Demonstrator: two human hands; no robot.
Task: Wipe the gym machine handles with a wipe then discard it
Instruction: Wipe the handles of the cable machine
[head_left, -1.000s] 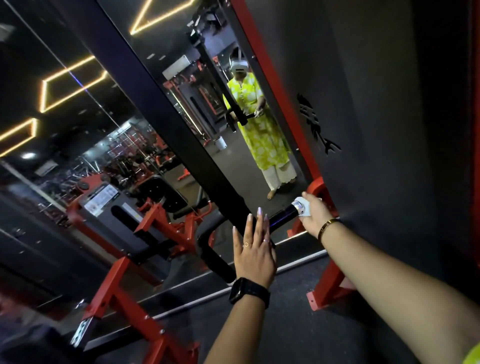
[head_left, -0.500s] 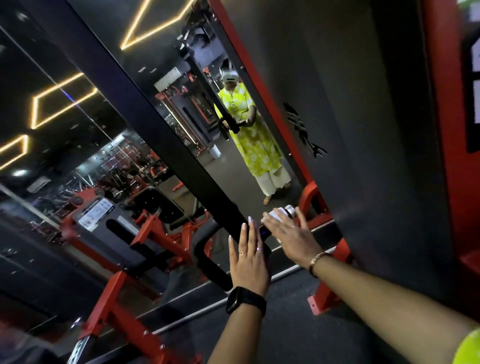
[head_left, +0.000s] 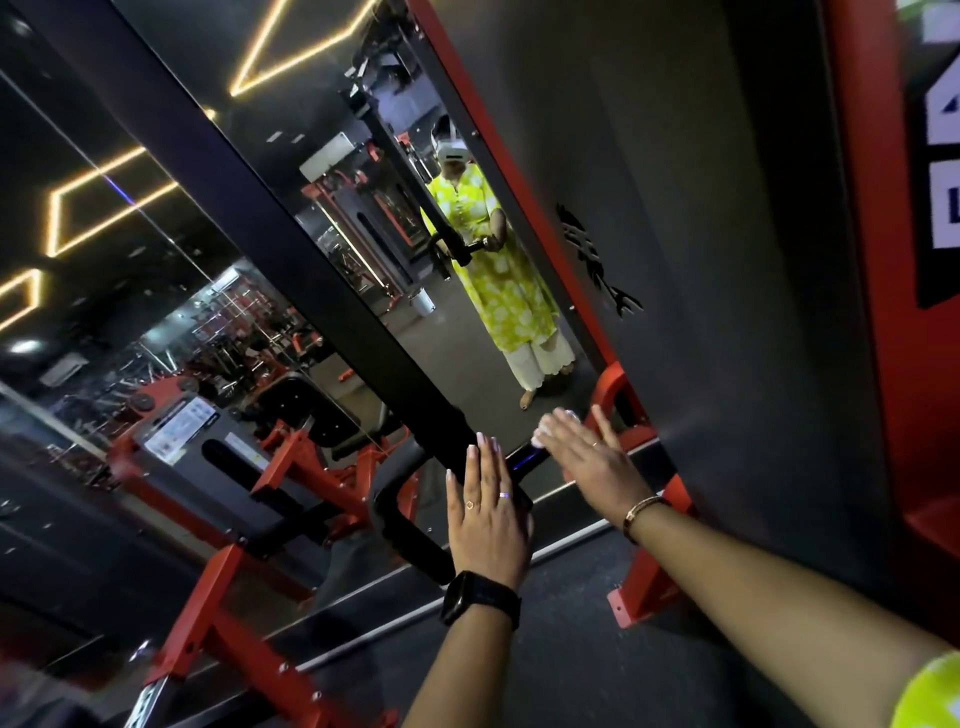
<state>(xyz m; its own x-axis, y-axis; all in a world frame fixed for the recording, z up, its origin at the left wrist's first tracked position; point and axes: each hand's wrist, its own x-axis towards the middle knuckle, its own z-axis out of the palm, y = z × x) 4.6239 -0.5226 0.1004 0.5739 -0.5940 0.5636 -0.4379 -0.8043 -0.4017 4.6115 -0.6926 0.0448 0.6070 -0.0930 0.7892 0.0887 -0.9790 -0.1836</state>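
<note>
The black machine handle (head_left: 523, 460) runs from a bend at lower left up to the right, in front of a mirror. My left hand (head_left: 488, 512) lies against it with straight fingers, a black watch on the wrist. My right hand (head_left: 589, 460) is flat over the handle's outer end, fingers stretched out and blurred. A small bit of the white wipe (head_left: 545, 432) shows at its fingertips; the rest is hidden under the hand.
A big mirror (head_left: 260, 322) fills the left and reflects other machines and a white bin (head_left: 423, 301). A grey shroud panel (head_left: 701, 260) stands on the right. Red frame legs (head_left: 641, 582) and a red frame bar (head_left: 249, 660) sit on the dark floor.
My right hand gripped the handle's end with the wipe; it has since opened flat and slid along the handle towards my left hand. My left hand stayed in place.
</note>
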